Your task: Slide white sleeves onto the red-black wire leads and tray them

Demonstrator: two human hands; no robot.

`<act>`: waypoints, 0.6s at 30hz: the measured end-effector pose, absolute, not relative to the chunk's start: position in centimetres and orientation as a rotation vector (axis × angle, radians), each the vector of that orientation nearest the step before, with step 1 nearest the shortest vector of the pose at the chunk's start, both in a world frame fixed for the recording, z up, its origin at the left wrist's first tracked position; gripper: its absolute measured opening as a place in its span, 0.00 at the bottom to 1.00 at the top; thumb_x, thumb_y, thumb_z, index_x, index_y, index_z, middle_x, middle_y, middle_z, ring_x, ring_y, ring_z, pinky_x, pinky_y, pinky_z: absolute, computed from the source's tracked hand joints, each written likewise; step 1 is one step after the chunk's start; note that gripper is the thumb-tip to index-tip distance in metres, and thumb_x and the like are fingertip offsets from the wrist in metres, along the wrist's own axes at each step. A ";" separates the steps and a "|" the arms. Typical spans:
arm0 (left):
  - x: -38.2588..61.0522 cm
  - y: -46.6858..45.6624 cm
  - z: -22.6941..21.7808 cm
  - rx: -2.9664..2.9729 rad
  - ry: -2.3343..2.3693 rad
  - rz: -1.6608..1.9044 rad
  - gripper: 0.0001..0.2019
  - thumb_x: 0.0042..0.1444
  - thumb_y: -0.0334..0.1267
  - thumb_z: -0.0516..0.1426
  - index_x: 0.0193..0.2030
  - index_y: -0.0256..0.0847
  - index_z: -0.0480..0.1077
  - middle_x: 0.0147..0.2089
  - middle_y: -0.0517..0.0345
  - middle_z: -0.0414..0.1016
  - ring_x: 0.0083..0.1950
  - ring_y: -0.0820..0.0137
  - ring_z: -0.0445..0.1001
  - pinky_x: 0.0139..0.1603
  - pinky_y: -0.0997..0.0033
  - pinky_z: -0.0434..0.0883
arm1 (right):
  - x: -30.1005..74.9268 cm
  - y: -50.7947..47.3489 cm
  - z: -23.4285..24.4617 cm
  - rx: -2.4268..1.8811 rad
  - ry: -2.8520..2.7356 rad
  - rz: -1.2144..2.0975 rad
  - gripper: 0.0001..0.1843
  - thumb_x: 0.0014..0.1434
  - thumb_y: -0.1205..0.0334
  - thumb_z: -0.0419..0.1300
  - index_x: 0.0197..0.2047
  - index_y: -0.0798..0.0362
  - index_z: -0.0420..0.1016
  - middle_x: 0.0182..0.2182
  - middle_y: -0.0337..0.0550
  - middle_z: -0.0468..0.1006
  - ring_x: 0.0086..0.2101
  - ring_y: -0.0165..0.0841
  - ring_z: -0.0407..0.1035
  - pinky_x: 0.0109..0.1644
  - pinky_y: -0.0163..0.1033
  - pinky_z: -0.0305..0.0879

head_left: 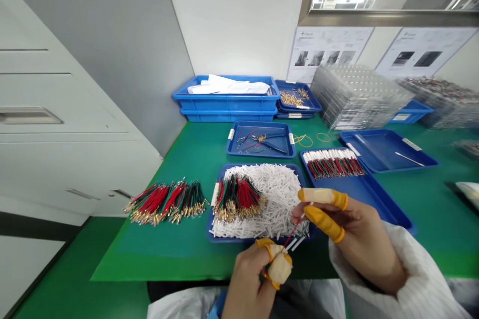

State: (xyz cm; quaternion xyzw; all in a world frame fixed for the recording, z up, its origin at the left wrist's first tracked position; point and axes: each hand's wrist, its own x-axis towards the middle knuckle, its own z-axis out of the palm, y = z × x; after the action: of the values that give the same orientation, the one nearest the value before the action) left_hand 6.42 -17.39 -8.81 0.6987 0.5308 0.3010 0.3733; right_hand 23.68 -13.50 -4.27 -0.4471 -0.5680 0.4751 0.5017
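Observation:
My left hand [258, 271], with yellow finger cots, is closed in a pinch on a small bunch of red, green and black wires [290, 241] with white sleeves at their tips. My right hand [346, 232], also in finger cots, pinches the end of one of those wires [302, 215] between thumb and forefinger. Both hands hover at the near edge of a blue tray [213, 232] heaped with white sleeves [277, 199] and a bundle of red and green wires with gold terminals [237, 198].
A loose wire bundle [166, 202] lies on the green mat at left. A blue tray [368, 194] at right holds sleeved wires [333, 162]. Farther back stand a tray with pliers [261, 139], stacked blue bins [226, 97], rubber bands [312, 138] and clear tray stacks [355, 97].

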 end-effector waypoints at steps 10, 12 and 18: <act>7.0 -17.0 -8.7 1.769 1.328 0.850 0.08 0.45 0.23 0.54 0.25 0.40 0.69 0.27 0.60 0.71 0.28 0.71 0.68 0.32 0.76 0.65 | 24.3 -13.3 -4.1 -1.218 -1.732 1.112 0.13 0.48 0.67 0.62 0.39 0.50 0.72 0.26 0.38 0.77 0.26 0.29 0.71 0.30 0.33 0.68; 7.3 -16.9 -8.7 1.770 1.317 0.818 0.07 0.47 0.24 0.54 0.24 0.39 0.68 0.26 0.59 0.70 0.28 0.70 0.67 0.32 0.74 0.65 | 24.3 -13.3 -4.1 -1.175 -1.700 1.127 0.10 0.49 0.67 0.61 0.37 0.51 0.72 0.24 0.37 0.73 0.24 0.27 0.67 0.25 0.31 0.65; 7.5 -16.3 -8.2 1.713 1.269 0.722 0.05 0.47 0.26 0.54 0.30 0.38 0.67 0.28 0.57 0.71 0.28 0.68 0.67 0.30 0.71 0.66 | 24.8 -12.9 -3.7 -0.992 -1.693 1.000 0.05 0.51 0.71 0.59 0.27 0.51 0.72 0.24 0.37 0.69 0.24 0.26 0.64 0.24 0.30 0.60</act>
State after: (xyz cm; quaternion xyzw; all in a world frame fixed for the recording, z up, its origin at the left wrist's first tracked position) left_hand 7.47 -16.25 -8.25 0.6867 0.5089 0.2893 0.4310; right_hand 24.76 -12.95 -3.66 -0.4018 -0.6853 0.4050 0.4525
